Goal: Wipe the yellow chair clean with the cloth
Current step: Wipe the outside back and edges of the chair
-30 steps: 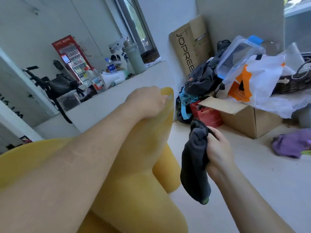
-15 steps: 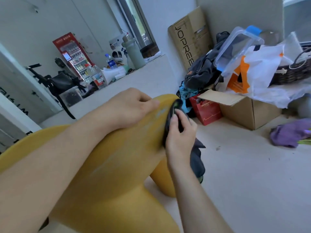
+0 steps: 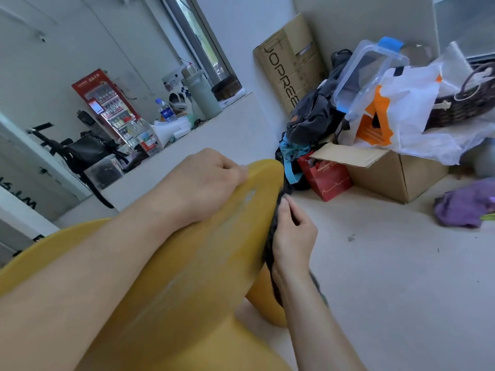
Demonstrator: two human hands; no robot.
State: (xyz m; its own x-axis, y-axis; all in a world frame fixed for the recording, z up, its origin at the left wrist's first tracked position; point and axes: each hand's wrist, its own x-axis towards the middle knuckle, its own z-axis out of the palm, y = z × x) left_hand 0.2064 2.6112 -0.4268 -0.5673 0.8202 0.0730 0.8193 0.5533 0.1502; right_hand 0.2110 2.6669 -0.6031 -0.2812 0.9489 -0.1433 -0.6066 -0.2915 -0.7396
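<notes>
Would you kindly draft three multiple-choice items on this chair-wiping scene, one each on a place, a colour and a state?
1. Where is the cloth held?
A. on the floor
B. against the side edge of the yellow chair
C. inside a box

2. What colour is the paper bag beside the open cardboard box?
A. red
B. green
C. white

3. What is the left hand doing?
A. hanging idle
B. holding a bottle
C. gripping the chair's top edge

Answers: 1 B, the right hand presses the cloth to that edge; 2 A, the bag is plainly red; 3 C, its fingers curl over the rim.
</notes>
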